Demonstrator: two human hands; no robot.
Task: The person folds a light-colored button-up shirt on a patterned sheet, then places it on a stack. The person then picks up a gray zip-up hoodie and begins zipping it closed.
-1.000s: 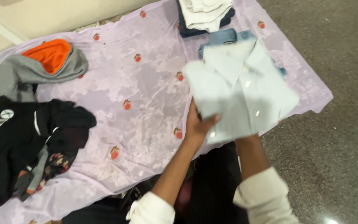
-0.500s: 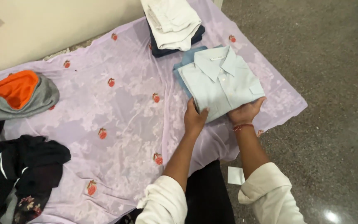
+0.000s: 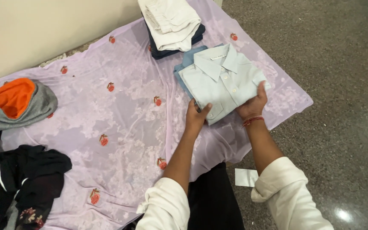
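A folded pale blue collared shirt lies on top of another folded blue garment on a lilac sheet with small red motifs. My left hand grips the shirt's near left corner, thumb on top. My right hand holds the shirt's near right edge, fingers curled over it. A red thread sits on my right wrist.
A stack of folded white and dark clothes sits beyond the shirt. At the left lie a grey garment with orange lining and a heap of black clothes. A white paper scrap lies on the speckled floor.
The shirt was in the air a second ago and now rests on the blue garment. Both hands stay at its near edge, the right one shifted up onto the side.
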